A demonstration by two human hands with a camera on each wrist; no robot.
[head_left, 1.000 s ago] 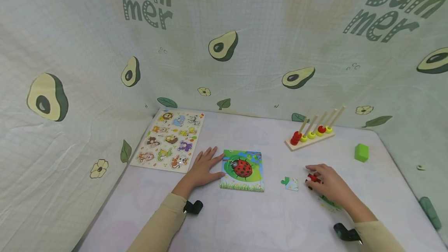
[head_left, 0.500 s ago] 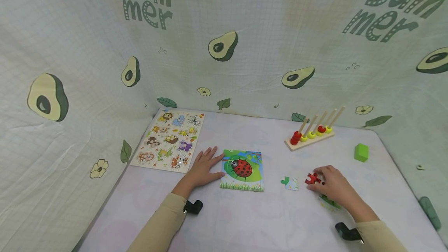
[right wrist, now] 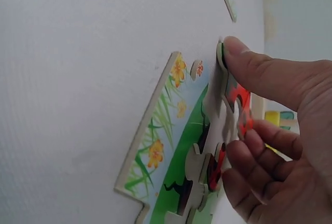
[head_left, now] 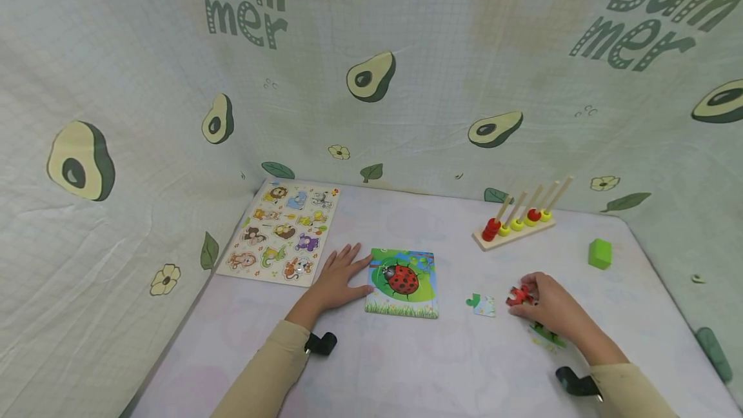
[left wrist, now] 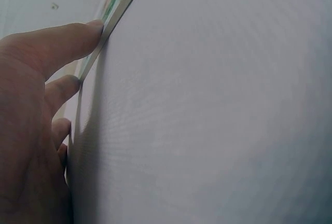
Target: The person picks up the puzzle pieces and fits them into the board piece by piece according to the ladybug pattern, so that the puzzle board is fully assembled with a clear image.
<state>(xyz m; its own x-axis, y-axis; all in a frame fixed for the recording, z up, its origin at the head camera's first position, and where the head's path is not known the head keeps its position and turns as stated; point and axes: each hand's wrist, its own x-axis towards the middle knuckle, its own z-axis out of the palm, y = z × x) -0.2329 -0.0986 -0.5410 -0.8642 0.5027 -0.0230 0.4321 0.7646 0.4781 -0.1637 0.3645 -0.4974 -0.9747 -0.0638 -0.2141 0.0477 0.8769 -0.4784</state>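
In the head view, my left hand point(head_left: 339, 279) lies with spread fingers on the table, its thumb and index finger touching the left edge of a square ladybug puzzle board point(head_left: 400, 284). The left wrist view shows the left thumb point(left wrist: 78, 37) against that edge. My right hand point(head_left: 551, 307) pinches a red puzzle piece point(head_left: 518, 296) between thumb and fingers; in the right wrist view the piece point(right wrist: 239, 97) is tilted up off the table. Below it lie joined or overlapping pieces with grass and flowers point(right wrist: 168, 130), partly hidden by the hand in the head view.
A loose blue-and-green puzzle piece point(head_left: 484, 306) lies between the board and my right hand. Further back stand a peg stacker point(head_left: 513, 231) with red and yellow beads and a green block point(head_left: 600, 253). An animal peg board point(head_left: 278, 234) lies at the left. Patterned cloth hangs behind.
My right hand has shifted slightly to the right, and more of the red piece shows between its fingers. The left hand and the ladybug board stay put.
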